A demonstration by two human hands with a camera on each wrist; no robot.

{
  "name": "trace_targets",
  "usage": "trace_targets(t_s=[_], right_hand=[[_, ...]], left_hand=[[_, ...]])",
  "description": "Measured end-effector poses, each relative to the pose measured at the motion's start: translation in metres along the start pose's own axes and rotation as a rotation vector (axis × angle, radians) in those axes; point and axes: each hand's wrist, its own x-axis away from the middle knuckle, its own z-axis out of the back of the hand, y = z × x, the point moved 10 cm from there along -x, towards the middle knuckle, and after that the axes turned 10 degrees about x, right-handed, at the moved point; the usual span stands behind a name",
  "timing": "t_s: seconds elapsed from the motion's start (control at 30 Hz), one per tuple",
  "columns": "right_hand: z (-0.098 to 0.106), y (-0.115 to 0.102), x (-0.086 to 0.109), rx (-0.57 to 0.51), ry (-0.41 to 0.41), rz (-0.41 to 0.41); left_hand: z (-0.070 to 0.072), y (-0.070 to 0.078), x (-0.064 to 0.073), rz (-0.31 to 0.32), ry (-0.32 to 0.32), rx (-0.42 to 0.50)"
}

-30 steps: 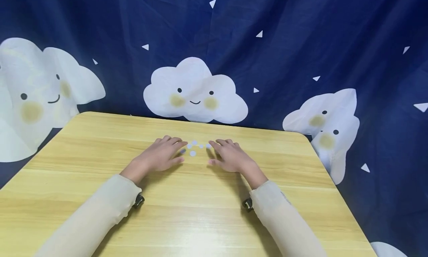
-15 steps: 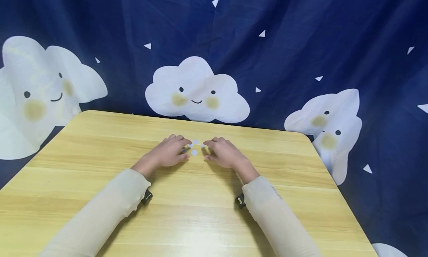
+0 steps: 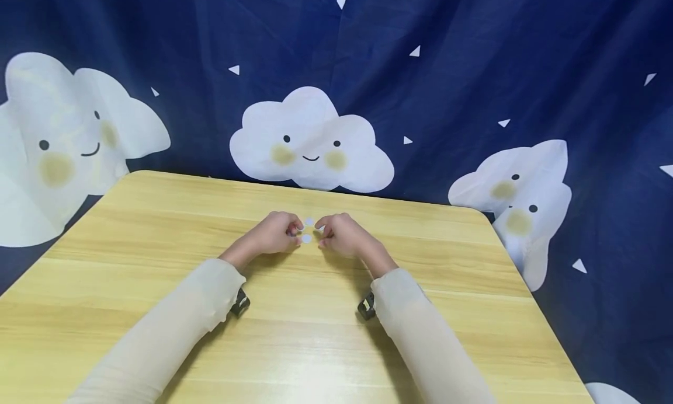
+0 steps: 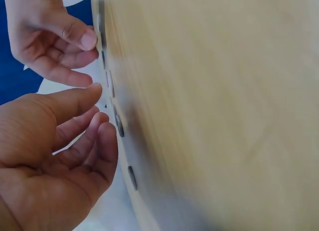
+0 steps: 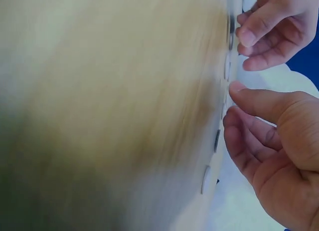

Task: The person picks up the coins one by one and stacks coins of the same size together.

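Observation:
Several small round silver coins lie flat near the middle of the far half of the wooden table [image 3: 294,310]. One coin [image 3: 306,239] is on the near side of the group, and another coin [image 3: 309,222] is on the far side. My left hand [image 3: 273,232] rests at the group's left with thumb and fingers loosely bent, apart from each other. Facing it, my right hand [image 3: 344,234] is bent the same way at the right edge. Seen edge-on in the left wrist view, a coin [image 4: 132,177] lies beside the left fingers. Both hands partly hide other coins.
Behind the table hangs a dark blue curtain [image 3: 447,89] printed with white clouds and triangles. The table's far edge runs close along it. A black wrist camera [image 3: 240,303] sits under the left sleeve, and another wrist camera [image 3: 366,306] under the right.
Both hands have moved inward toward each other, and their fingers have bent more. The coins at the sides have drawn closer together or gone behind the fingers.

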Motion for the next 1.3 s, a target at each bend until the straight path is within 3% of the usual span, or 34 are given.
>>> trace_targets(t_s=[0.27,0.4,0.7,1.3], right_hand=[[-0.009,0.013,-0.011,-0.143,-0.046,-0.132],[-0.012,0.017,-0.014,-0.18,-0.052,-0.17],[-0.015,0.018,-0.019,-0.209,-0.049,-0.17],[-0.015,0.017,-0.018,-0.233,-0.034,-0.183]], left_hand=[[-0.001,-0.006,-0.005,0.113,0.021,0.06],[-0.002,-0.007,-0.007,0.128,0.028,0.055],[-0.004,-0.005,-0.01,0.13,0.055,0.001],[-0.013,-0.001,-0.013,0.198,0.022,-0.025]])
